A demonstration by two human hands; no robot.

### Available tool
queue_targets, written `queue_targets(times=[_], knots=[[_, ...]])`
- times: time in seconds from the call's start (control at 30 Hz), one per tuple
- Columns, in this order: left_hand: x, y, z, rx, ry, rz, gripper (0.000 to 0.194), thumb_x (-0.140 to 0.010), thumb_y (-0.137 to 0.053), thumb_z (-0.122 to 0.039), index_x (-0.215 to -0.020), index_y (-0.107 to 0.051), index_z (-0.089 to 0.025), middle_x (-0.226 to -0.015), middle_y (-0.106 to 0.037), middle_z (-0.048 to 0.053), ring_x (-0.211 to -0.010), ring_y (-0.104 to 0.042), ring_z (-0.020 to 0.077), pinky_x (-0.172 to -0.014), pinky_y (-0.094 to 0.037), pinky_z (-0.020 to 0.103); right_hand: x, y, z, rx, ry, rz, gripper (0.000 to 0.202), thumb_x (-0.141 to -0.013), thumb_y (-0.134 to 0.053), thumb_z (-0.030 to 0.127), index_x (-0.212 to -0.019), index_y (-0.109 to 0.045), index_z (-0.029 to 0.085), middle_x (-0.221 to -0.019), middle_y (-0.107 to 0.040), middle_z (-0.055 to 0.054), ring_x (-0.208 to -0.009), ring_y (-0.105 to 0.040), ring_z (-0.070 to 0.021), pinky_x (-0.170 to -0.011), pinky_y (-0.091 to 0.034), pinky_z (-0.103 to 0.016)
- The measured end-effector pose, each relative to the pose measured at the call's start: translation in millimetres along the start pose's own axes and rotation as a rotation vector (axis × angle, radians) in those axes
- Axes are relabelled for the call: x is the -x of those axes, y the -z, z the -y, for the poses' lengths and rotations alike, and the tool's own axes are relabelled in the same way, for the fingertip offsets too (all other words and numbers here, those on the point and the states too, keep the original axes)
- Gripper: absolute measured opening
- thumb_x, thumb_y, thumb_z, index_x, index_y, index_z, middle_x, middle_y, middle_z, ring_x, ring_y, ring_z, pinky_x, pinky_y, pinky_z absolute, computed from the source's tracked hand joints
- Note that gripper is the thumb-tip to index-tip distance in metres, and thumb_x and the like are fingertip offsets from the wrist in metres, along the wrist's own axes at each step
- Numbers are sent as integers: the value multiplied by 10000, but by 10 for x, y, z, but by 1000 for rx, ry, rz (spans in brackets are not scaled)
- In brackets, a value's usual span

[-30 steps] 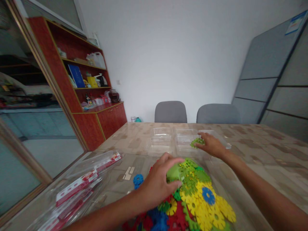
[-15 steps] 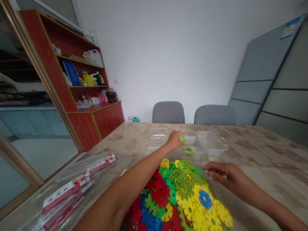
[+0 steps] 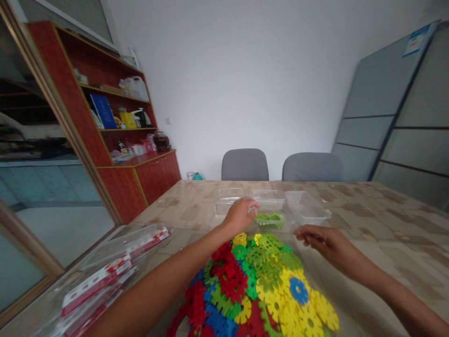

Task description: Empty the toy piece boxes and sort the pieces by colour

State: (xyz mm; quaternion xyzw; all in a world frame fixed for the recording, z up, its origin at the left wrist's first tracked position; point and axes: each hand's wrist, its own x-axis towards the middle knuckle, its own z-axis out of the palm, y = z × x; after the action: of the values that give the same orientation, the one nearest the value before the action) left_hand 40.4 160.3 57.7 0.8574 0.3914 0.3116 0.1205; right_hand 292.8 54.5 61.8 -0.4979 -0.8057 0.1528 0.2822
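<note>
My left hand [image 3: 241,214] is above the near edge of the clear plastic boxes, its thumb and fingers apart and nothing in them. Just right of its fingertips, light-green notched plastic pieces [image 3: 269,220] lie in a clear plastic box. My right hand [image 3: 318,238] hovers right of the pile, fingers curled in towards the thumb, with nothing visible in them. Between my forearms is a heap of flower-shaped interlocking pieces: red ones [image 3: 229,276] on the left, light-green ones [image 3: 266,257] at the top, yellow ones [image 3: 291,318] on the right, and a blue one [image 3: 299,290] on the yellow.
More clear boxes stand behind: one at back left [image 3: 229,194], one in the middle [image 3: 268,194] and a wider one [image 3: 305,206] at right. Plastic packaging with red-and-white card [image 3: 101,281] lies on the left of the table. Two grey chairs [image 3: 244,164] stand beyond it.
My left hand has let go of a light-green piece into the box and drawn back left. The right hand's fingers have curled in slightly.
</note>
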Motion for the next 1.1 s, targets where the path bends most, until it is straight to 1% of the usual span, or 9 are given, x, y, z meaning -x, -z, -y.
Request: queue_targets(times=[0.2,0.37,0.53,0.63,0.73,0.83,0.93,1.0,1.1], knots=[[384,47,-5,48,-39,-48,287,-774,-571,-29,-959,-728,-184,-1055,-726,47,-1039,-633,230,-987,-449,360,-626,-57,13,112,15,26,344,-995,-355,316,-1121,-632,155,-1108,-700,-126,-1041,-642,-261,-920,-476,-413],[533,121,-6,107,-30,-104,290,-773,-537,-50,-940,-727,-192,-1048,-729,40,-1018,-640,204,-975,-453,330,-1100,-310,-42,187,-38,192,256,-969,-565,358,-1134,-618,171,-1107,-657,-60,-920,-654,-195,-818,-544,-405],[793,333,17,155,9,-102,282,-798,-524,-93,-960,-727,-203,-1064,-724,42,-1037,-638,208,-969,-453,331,-1169,-480,-93,199,-31,270,246,-956,-588,361,-1104,-632,170,-1094,-657,-43,-892,-656,-191,-781,-558,-375],[994,468,34,183,32,-77,242,-850,-517,-154,-969,-725,-191,-1054,-725,47,-1015,-648,208,-945,-463,322,-1062,-375,-26,190,-3,186,238,-984,-521,346,-1008,-658,153,-968,-693,-45,-857,-665,-198,-792,-530,-380],[1211,572,39,210,66,31,228,-884,-522,-195,-1012,-711,-191,-1067,-721,39,-1015,-649,206,-935,-463,313,-820,-189,150,157,25,64,315,-995,-390,309,-1013,-677,179,-957,-732,-76,-897,-677,-238,-801,-494,-351],[1421,627,0,190,115,155,239,-903,-549,-231,-1104,-678,-212,-1148,-695,36,-1080,-623,216,-972,-443,323,-416,-117,323,97,57,89,323,-969,-405,356,-1057,-679,210,-944,-751,-57,-810,-693,-230,-702,-511,-309],[1572,632,-95,125,100,235,410,-885,-624,-316,-1287,-578,-253,-1353,-578,50,-1248,-513,252,-1071,-373,376,54,-247,363,43,42,213,313,-950,-465,363,-1134,-682,232,-1089,-738,-82,-905,-699,-254,-746,-552,-346],[1622,618,-172,88,80,309,642,-830,-700,-400,-1410,-460,-262,-1482,-445,72,-1349,-402,286,-1128,-305,427,300,-387,335,96,12,192,401,-924,-518,379,-1272,-622,211,-1281,-650,-131,-1138,-622,-305,-949,-501,-447],[1642,593,-255,57,78,393,815,-771,-758,-448,-1464,-383,-239,-1525,-373,102,-1385,-343,304,-1148,-269,453,458,-546,320,171,-7,231,530,-876,-579,356,-1377,-538,186,-1421,-516,-181,-1282,-506,-350,-1044,-425,-508]])
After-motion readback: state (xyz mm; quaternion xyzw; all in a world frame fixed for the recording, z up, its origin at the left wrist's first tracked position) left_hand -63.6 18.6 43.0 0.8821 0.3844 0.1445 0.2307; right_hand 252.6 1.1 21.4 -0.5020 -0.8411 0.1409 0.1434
